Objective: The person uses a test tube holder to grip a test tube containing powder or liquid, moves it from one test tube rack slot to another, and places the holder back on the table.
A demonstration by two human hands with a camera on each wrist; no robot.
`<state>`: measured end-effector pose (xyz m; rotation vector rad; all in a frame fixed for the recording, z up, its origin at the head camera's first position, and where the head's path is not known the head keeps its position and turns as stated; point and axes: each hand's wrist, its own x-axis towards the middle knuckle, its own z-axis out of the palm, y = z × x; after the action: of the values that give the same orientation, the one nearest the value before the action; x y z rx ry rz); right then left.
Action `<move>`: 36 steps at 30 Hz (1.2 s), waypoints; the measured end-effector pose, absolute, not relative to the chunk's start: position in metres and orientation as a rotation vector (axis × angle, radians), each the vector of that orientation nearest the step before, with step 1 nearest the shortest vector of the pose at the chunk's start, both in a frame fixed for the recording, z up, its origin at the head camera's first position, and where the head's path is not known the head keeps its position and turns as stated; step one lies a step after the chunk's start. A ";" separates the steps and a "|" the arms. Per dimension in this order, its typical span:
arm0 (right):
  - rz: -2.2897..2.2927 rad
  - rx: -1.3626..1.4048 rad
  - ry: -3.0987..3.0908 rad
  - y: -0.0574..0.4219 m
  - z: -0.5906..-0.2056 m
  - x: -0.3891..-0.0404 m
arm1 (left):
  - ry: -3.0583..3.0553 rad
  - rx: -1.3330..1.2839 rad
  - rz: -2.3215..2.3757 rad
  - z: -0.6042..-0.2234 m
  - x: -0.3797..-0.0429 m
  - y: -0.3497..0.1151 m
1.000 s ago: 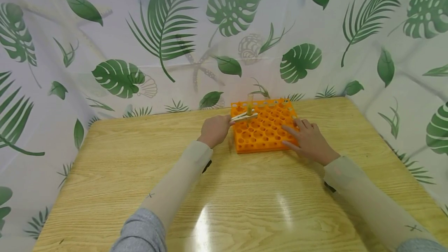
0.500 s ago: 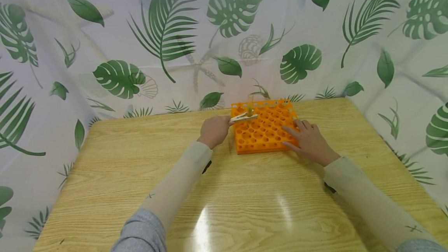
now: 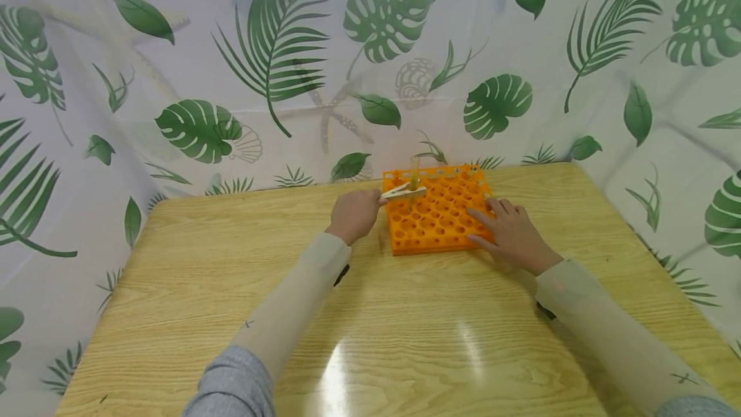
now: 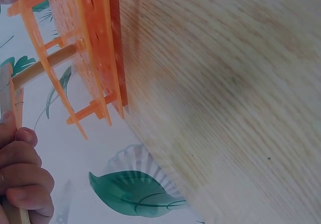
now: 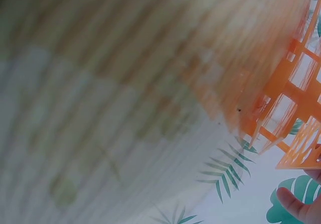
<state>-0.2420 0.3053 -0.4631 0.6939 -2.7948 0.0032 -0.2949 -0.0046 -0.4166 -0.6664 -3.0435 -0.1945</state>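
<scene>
My left hand (image 3: 354, 216) grips a wooden test tube holder (image 3: 404, 192) by its handle, to the left of an orange test tube rack (image 3: 442, 241). The holder's front end is around a clear test tube (image 3: 414, 168) with yellowish liquid in it. This tube (image 4: 45, 66) stands nearly upright, its lower part inside the rack in the left wrist view. Spread fingers of my right hand (image 3: 517, 237) rest on the rack's right edge. In the right wrist view, the thumb (image 5: 291, 202) shows beside the rack (image 5: 296, 94).
The rack stands on a wood-grain table (image 3: 405, 314) near its back edge. Its top has rows of round holes. Behind the table hangs a white cloth (image 3: 324, 31) printed with green leaves.
The wooden holder has turned slightly around the tube. Both hands and the rack stay in nearly the same place.
</scene>
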 end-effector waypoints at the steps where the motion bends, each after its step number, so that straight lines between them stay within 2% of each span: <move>1: -0.001 0.692 -2.797 0.305 -0.463 -0.242 | -3.044 -0.666 -0.196 -0.416 -0.295 -0.005; 36: -0.004 0.720 -2.752 0.308 -0.466 -0.243 | -3.001 -0.694 -0.198 -0.406 -0.294 -0.004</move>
<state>-0.2425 0.3076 -0.4658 0.7198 -2.7525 -0.0038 -0.2944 -0.0042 -0.4060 -0.6938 -3.0007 -0.1977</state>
